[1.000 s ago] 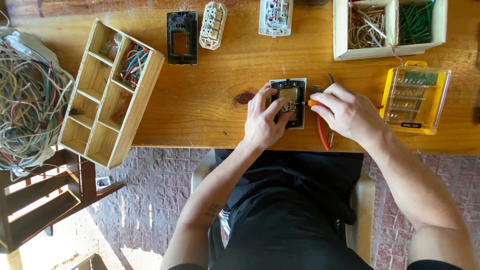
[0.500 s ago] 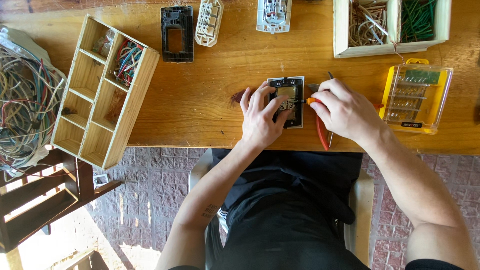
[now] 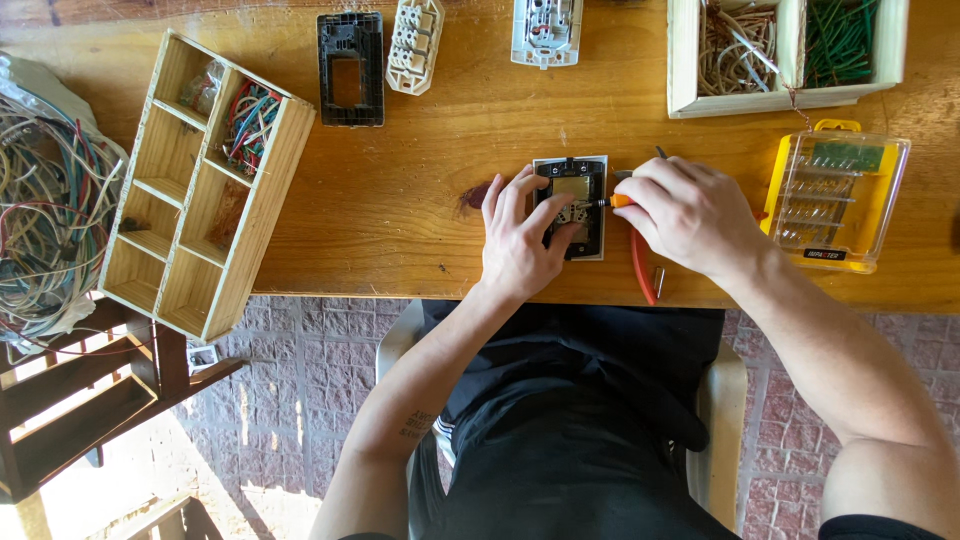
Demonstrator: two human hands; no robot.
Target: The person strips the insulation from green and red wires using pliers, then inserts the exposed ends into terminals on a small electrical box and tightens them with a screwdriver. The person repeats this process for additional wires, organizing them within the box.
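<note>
A wall switch unit [image 3: 572, 183] with a white frame and dark inside lies on the wooden table [image 3: 420, 180] near its front edge. My left hand [image 3: 520, 245] rests on its left side, fingers spread over it, holding it down. My right hand [image 3: 685, 215] grips a small screwdriver with an orange handle [image 3: 620, 201], its tip pointing left into the middle of the unit. A red-handled tool [image 3: 641, 268] lies under my right hand.
A yellow bit case [image 3: 835, 195] lies right of my hand. Wooden boxes of wire pieces [image 3: 785, 50] stand at the back right. A compartment tray [image 3: 200, 190], a wire bundle [image 3: 45, 210], a black frame [image 3: 350, 65] and two switch modules [image 3: 415, 45] lie left and behind.
Both hands stay on the switch unit with only slight finger shifts. The camera view has drifted a little.
</note>
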